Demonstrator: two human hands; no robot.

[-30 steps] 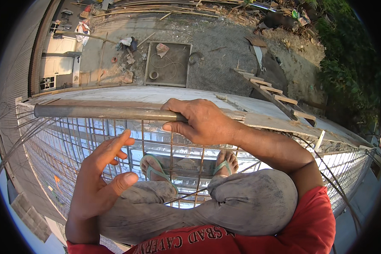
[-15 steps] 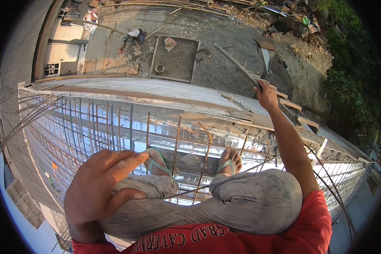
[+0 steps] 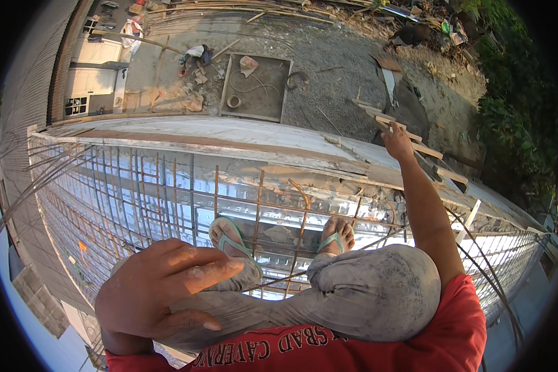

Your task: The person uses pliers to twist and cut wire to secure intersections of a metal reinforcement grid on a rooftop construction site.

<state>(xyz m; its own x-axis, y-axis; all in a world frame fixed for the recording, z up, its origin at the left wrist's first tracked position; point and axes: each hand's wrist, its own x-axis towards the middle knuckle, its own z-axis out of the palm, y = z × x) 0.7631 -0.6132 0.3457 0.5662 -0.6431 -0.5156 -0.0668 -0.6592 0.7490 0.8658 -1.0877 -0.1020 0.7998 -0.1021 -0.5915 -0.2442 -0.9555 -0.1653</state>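
My left hand [image 3: 167, 285] hovers over my left knee, its fingers stretched and the thumb apart, with nothing in it. My right hand [image 3: 398, 142] reaches out past the slab edge, beside the wooden ladder [image 3: 428, 150]. Its fingers are loosely spread, and no pipe shows in it. Whether the fingertips touch the ladder I cannot tell. Below me lies a grid of rusty rebar [image 3: 258, 204] over shiny metal decking [image 3: 279, 217]. My feet in green flip-flops [image 3: 235, 240] stand on it while I squat.
A formwork board [image 3: 229, 146] runs along the slab edge, with a drop beyond. On the ground below are a mixing trough [image 3: 273, 111] with a hose, a gravel heap [image 3: 341, 80] and a bent-over person [image 3: 196, 56]. Loose bars [image 3: 490, 273] stick up at right.
The grey pipe in my right hand is let go and gone from it; the fingers have loosened. My left hand has shifted slightly right and down.
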